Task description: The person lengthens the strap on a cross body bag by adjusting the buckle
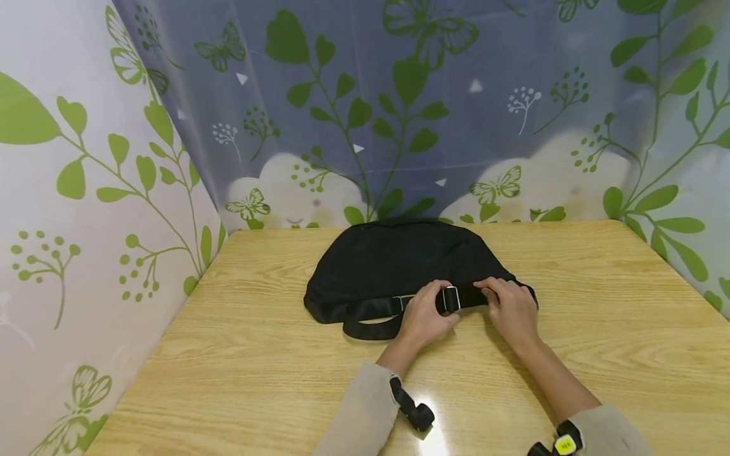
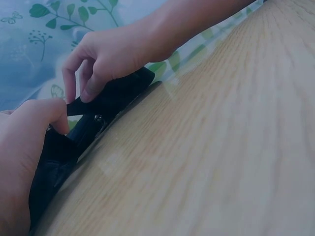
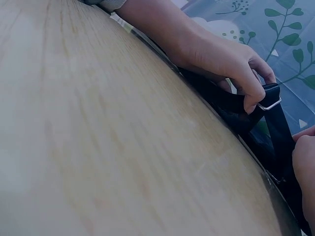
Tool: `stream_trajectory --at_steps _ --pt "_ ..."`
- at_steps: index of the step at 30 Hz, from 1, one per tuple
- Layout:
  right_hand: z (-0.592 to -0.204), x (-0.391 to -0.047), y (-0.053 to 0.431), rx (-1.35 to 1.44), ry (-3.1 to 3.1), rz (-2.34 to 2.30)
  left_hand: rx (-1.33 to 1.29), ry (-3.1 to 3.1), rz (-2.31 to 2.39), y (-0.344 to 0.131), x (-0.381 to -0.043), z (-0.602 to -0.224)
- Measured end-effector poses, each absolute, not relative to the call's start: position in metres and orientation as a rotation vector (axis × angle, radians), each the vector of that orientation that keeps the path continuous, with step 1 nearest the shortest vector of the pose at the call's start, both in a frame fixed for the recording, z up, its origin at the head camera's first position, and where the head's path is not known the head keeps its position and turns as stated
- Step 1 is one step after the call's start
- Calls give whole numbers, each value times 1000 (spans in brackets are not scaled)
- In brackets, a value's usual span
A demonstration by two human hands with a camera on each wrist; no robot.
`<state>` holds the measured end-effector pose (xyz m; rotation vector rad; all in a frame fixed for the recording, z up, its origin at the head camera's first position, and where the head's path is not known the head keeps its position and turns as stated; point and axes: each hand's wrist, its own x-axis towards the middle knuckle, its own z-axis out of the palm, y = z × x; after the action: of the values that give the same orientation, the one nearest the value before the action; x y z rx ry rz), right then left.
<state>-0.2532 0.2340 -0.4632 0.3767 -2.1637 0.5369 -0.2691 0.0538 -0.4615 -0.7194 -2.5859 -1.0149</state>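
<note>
A black bag [image 1: 399, 259] lies on the wooden table, its rounded side toward the back wall. Along its front edge runs a black strap with a silver slide buckle [image 1: 452, 299]. My left hand [image 1: 424, 316] pinches the strap right at this buckle, thumb below and fingers above, as the right wrist view also shows at the metal buckle [image 3: 271, 104]. Farther right, my right hand [image 1: 510, 311] pinches the strap [image 1: 472, 295] between thumb and fingers near the bag's right end. A loop of strap [image 1: 371, 329] hangs out left of my left hand.
The wooden table [image 1: 239, 380] reaches out on both sides of the bag. Behind it hangs a blue printed cloth [image 1: 353, 126] with leaves and butterflies, and a pale printed cloth [image 1: 102, 253] stands on the left. Each forearm wears a black strapped wrist camera [image 1: 421, 415].
</note>
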Motion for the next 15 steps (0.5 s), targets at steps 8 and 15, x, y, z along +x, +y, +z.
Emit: stream_trajectory --at_steps 8,15 --pt "-463 -254 234 321 -2174 565 -720 -2557 -1024 54 -268 -460" --pt "-463 -254 235 309 -2180 584 -676 -2557 -1136 54 -267 -460"
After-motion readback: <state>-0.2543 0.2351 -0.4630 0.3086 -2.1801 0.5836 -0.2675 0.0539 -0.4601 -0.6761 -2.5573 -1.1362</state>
